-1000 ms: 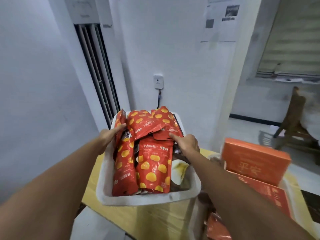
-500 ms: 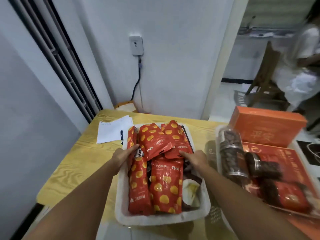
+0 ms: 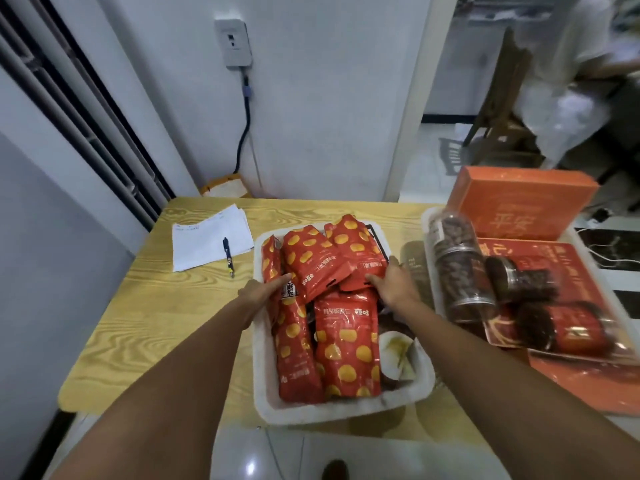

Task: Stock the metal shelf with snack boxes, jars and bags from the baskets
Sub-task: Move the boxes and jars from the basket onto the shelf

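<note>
The white plastic basket (image 3: 341, 408) of red yellow-dotted snack bags (image 3: 346, 344) is being gripped at both sides on the yellow wooden table (image 3: 145, 306); left hand (image 3: 258, 294) and right hand (image 3: 393, 285) are curled over its rims; loosely heaped top bags are at risk of being spilled if it is tilted.

Plain indoor room, likely a back room or small office used for stock. White painted walls (image 3: 329, 98) are seen, with a wall socket (image 3: 232, 43) and a cable hanging from it. A yellow wood-grain table (image 3: 166, 306) is set near the wall, with papers (image 3: 207, 240) and a pen (image 3: 227, 256) on it. Packaged snacks are kept in white baskets (image 3: 332, 408). A doorway at right opens onto a tiled floor and a wooden chair (image 3: 498, 98).
</note>
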